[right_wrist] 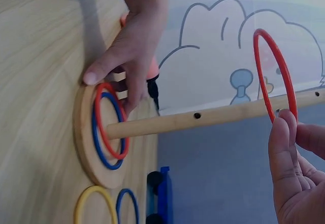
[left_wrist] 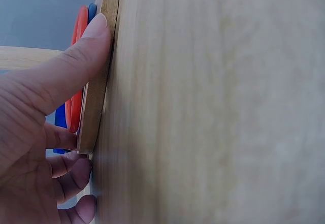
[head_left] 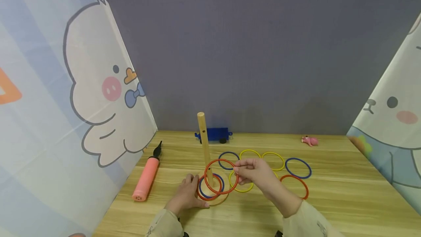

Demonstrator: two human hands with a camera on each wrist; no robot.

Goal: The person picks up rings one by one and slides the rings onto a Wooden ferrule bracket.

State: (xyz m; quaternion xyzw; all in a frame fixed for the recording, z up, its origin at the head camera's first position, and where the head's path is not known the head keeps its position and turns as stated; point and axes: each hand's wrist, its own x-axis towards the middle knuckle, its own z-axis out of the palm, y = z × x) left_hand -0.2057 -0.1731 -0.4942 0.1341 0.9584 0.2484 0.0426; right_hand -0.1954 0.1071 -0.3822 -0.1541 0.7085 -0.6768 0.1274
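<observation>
Desk (head_left: 345, 178): wood-grain top. Along its left edge lies a pink pump (head_left: 147, 178), black nozzle (head_left: 157, 150) toward the back-left corner. At the back edge, left of centre, stands a blue toy wagon (head_left: 217, 134). A small pink toy (head_left: 310, 141) sits near the back-right corner. Grey cloth (head_left: 263, 46) borders the back edge; cartoon-printed cloths (head_left: 98, 109) flank both sides.

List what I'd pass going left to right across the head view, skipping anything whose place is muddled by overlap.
Pink pump → tip of the wooden post → raised red ring → first back yellow ring → second back yellow ring → small pink figure.
</observation>
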